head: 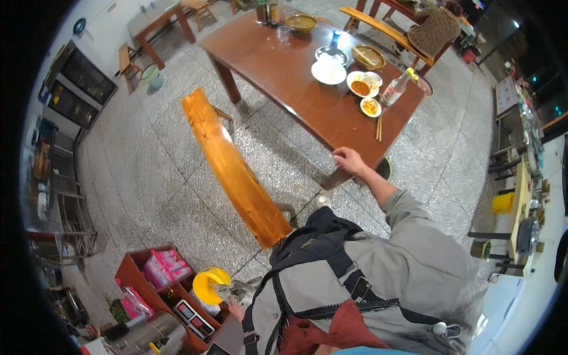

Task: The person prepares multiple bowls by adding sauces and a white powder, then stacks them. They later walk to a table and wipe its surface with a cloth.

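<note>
My right hand (pixel 349 160) hangs beside the near corner of a dark red-brown wooden table (pixel 288 75), its fingers loosely bent and nothing seen in them. Whether it touches the edge is not clear. At the bottom, my left hand (pixel 237 309) grips a crumpled grey cloth (pixel 242 290) next to a yellow plastic container (pixel 212 284). On the table are a white plate (pixel 329 72), a bowl of red sauce (pixel 360 88), a small dish of food (pixel 370 107), wooden chopsticks (pixel 378 128) and a glass bottle with a yellow top (pixel 395 88).
A wooden bench (pixel 235 173) stands to the left of the table. Below it, a red-brown cabinet (pixel 148 270) holds pink packets (pixel 166 268). Amber bowls (pixel 368 57) sit farther back on the table. A seated person (pixel 435 33) is beyond, near another bench (pixel 386 31).
</note>
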